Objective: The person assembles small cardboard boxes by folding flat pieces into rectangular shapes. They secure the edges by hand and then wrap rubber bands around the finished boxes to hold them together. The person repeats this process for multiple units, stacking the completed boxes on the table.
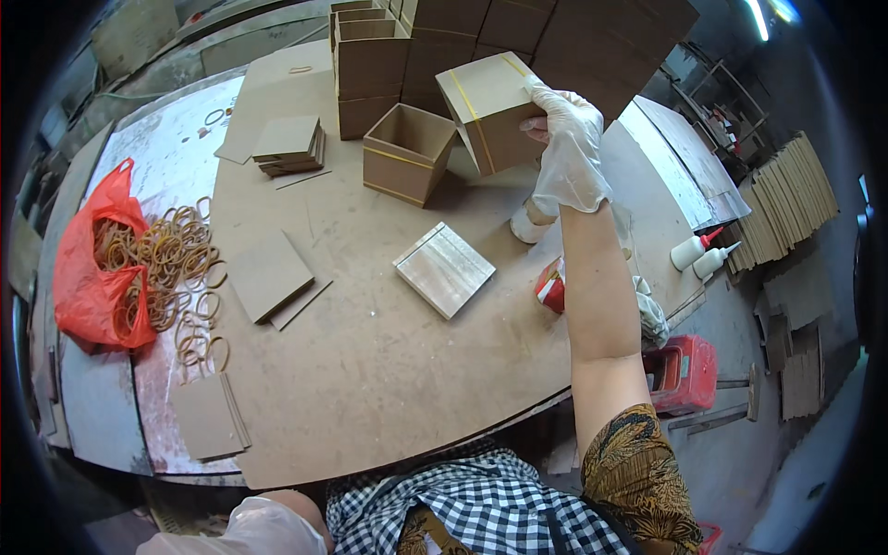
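My right hand [566, 139], in a thin whitish glove, is raised at the back of the table and grips a brown board box [490, 106] with yellow rubber bands around it. Its fingers are closed on the box's right side, and the box is tilted. Just left of it stands an open-topped box [398, 171] with one band around it. My left hand [236, 529], also gloved, is low at the bottom left edge, and its fingers cannot be made out. A square wooden block [445, 269] with a raised strip lies mid-table.
Rubber bands [176, 250] spill from a red plastic bag [102, 259]. Board panels [270, 276] and a small stack [289, 143] lie left. Stacked boxes [370, 65] rise behind. Two white glue bottles [689, 252], a red stool [684, 375] and leaning boards [791, 199] are at right.
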Demonstrator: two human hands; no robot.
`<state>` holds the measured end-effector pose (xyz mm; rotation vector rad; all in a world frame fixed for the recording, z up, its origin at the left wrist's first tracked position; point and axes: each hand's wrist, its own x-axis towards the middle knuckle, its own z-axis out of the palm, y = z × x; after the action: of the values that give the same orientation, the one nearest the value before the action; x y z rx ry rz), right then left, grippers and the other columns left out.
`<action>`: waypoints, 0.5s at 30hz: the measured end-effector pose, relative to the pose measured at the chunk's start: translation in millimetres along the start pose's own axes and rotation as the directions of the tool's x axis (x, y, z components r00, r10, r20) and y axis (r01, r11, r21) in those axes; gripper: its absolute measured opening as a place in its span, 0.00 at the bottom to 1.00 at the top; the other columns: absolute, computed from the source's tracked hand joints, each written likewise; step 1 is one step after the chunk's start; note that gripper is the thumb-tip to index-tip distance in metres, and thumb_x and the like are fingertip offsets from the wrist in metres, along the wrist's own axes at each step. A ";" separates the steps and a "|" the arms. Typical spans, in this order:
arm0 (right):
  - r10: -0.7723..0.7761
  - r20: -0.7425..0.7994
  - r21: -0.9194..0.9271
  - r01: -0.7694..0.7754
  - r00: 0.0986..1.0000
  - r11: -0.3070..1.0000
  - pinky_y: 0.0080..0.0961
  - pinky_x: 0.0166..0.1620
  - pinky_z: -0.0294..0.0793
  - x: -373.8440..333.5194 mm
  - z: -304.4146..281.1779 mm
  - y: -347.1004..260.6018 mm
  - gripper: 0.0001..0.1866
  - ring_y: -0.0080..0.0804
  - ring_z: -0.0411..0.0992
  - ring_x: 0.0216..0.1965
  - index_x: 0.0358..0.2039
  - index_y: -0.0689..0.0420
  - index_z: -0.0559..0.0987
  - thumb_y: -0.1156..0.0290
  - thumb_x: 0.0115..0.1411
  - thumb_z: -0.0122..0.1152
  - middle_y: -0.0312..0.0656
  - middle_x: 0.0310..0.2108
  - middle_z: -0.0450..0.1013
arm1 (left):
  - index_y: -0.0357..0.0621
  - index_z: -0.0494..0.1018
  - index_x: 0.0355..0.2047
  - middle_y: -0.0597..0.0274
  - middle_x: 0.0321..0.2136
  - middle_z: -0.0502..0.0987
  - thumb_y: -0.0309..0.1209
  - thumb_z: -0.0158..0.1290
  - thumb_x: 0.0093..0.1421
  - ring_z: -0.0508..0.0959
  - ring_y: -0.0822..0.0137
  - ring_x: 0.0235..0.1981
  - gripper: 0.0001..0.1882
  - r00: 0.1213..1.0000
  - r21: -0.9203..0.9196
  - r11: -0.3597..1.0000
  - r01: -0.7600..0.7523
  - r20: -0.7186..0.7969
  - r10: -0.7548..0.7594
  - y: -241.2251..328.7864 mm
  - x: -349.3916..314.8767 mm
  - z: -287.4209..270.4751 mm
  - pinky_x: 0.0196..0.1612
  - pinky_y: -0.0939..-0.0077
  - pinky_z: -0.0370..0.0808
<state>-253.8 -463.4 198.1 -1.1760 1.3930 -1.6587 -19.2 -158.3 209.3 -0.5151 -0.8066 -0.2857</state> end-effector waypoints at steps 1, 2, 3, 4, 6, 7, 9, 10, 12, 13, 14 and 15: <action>0.001 -0.009 -0.030 -0.002 1.000 1.000 0.21 0.24 0.75 0.7 0.0 -4.2 0.15 0.24 0.73 0.15 0.26 0.60 0.79 0.64 0.51 0.76 0.38 0.19 0.75 | 0.38 0.78 0.38 0.53 0.41 0.78 0.17 0.56 0.53 0.78 0.62 0.40 0.12 0.998 0.080 0.995 0.054 0.022 -0.056 3.2 0.9 -4.0 0.40 0.69 0.77; -0.025 -0.003 -0.084 0.025 1.000 0.996 0.21 0.23 0.74 1.9 -4.5 -4.4 0.15 0.23 0.72 0.15 0.25 0.59 0.79 0.62 0.52 0.76 0.37 0.19 0.75 | 0.38 0.78 0.39 0.52 0.42 0.78 0.18 0.57 0.53 0.77 0.61 0.42 0.12 0.994 0.222 0.970 0.095 0.030 -0.104 6.1 1.1 -9.9 0.41 0.69 0.76; -0.052 0.003 -0.140 0.052 0.999 0.989 0.22 0.23 0.73 3.1 -10.6 -4.8 0.16 0.23 0.72 0.15 0.25 0.59 0.79 0.61 0.52 0.76 0.37 0.19 0.75 | 0.38 0.77 0.40 0.52 0.43 0.78 0.18 0.57 0.53 0.77 0.60 0.43 0.13 0.987 0.368 0.921 0.130 0.041 -0.156 7.5 -0.4 -16.3 0.43 0.68 0.76; -0.078 0.010 -0.196 0.078 0.997 0.978 0.23 0.23 0.72 3.6 -17.2 -5.6 0.17 0.23 0.71 0.15 0.24 0.58 0.79 0.59 0.52 0.75 0.36 0.18 0.74 | 0.38 0.77 0.41 0.51 0.44 0.77 0.19 0.58 0.53 0.77 0.60 0.44 0.13 0.975 0.523 0.838 0.156 0.052 -0.214 9.2 -0.7 -20.3 0.44 0.67 0.75; -0.106 0.072 -0.347 0.124 0.992 0.930 0.24 0.22 0.70 -21.6 -13.6 -29.3 0.19 0.23 0.71 0.16 0.22 0.58 0.79 0.56 0.52 0.75 0.35 0.17 0.73 | 0.37 0.76 0.43 0.50 0.46 0.77 0.20 0.58 0.54 0.76 0.58 0.47 0.15 0.948 0.824 0.556 0.109 0.082 -0.307 14.7 1.2 -24.1 0.47 0.66 0.74; -0.111 0.110 -0.414 0.147 0.988 0.898 0.25 0.22 0.69 -38.0 -12.1 -40.9 0.20 0.23 0.70 0.16 0.21 0.57 0.79 0.54 0.52 0.75 0.35 0.16 0.73 | 0.37 0.76 0.44 0.49 0.47 0.77 0.21 0.59 0.54 0.76 0.58 0.48 0.15 0.930 0.915 0.400 0.060 0.094 -0.355 15.9 0.7 -26.3 0.49 0.65 0.74; -0.191 0.239 -0.474 0.286 0.952 0.833 0.26 0.23 0.69 -63.9 -10.4 -51.3 0.21 0.23 0.69 0.16 0.19 0.58 0.79 0.53 0.51 0.75 0.34 0.16 0.72 | 0.37 0.75 0.45 0.48 0.49 0.77 0.22 0.60 0.54 0.75 0.56 0.51 0.17 0.860 0.985 0.171 0.025 0.066 -0.506 8.5 -10.1 -31.1 0.52 0.64 0.73; -0.224 0.302 -0.496 0.353 0.927 0.793 0.26 0.24 0.69 -75.4 -10.6 -53.1 0.22 0.23 0.68 0.16 0.17 0.58 0.78 0.52 0.51 0.75 0.34 0.15 0.71 | 0.36 0.75 0.46 0.47 0.50 0.76 0.23 0.60 0.54 0.75 0.56 0.52 0.18 0.817 0.996 0.086 0.007 0.044 -0.574 1.8 -19.8 -35.7 0.53 0.63 0.72; -0.092 0.420 -0.402 0.276 0.903 0.873 0.24 0.25 0.68 -99.9 -12.3 -59.6 0.22 0.21 0.66 0.18 0.18 0.60 0.80 0.53 0.50 0.76 0.35 0.16 0.72 | 0.38 0.70 0.54 0.46 0.57 0.71 0.25 0.62 0.55 0.66 0.53 0.61 0.25 0.726 0.987 0.083 0.136 -0.043 -0.687 -19.8 -49.6 -49.6 0.62 0.59 0.64; 0.001 0.463 -0.432 0.224 0.886 0.874 0.23 0.25 0.68 -111.3 -12.3 -67.5 0.22 0.19 0.66 0.19 0.19 0.60 0.80 0.53 0.51 0.76 0.35 0.16 0.72 | 0.39 0.66 0.60 0.45 0.63 0.66 0.27 0.63 0.55 0.57 0.51 0.69 0.32 0.677 0.974 0.088 0.210 -0.080 -0.731 -27.3 -59.2 -55.2 0.69 0.56 0.56; 0.073 0.526 -0.456 0.208 0.847 0.865 0.22 0.24 0.67 -118.0 -13.8 -71.2 0.22 0.18 0.66 0.20 0.18 0.60 0.80 0.53 0.51 0.76 0.34 0.16 0.72 | 0.40 0.64 0.62 0.46 0.65 0.63 0.28 0.64 0.55 0.55 0.50 0.70 0.34 0.620 0.985 0.067 0.162 -0.049 -0.783 -31.3 -61.5 -59.0 0.70 0.56 0.54; 0.144 0.599 -0.467 0.198 0.788 0.862 0.22 0.24 0.67 -126.1 -10.0 -72.5 0.22 0.17 0.67 0.21 0.18 0.60 0.79 0.54 0.51 0.76 0.34 0.17 0.72 | 0.42 0.61 0.63 0.47 0.67 0.60 0.30 0.64 0.56 0.52 0.50 0.72 0.37 0.561 0.995 0.032 0.099 -0.030 -0.827 -27.8 -62.3 -62.6 0.71 0.55 0.53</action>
<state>-211.7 -330.7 241.1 -1.8428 1.3904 -0.7655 -34.3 -212.4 135.6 1.0879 -1.6283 -0.2251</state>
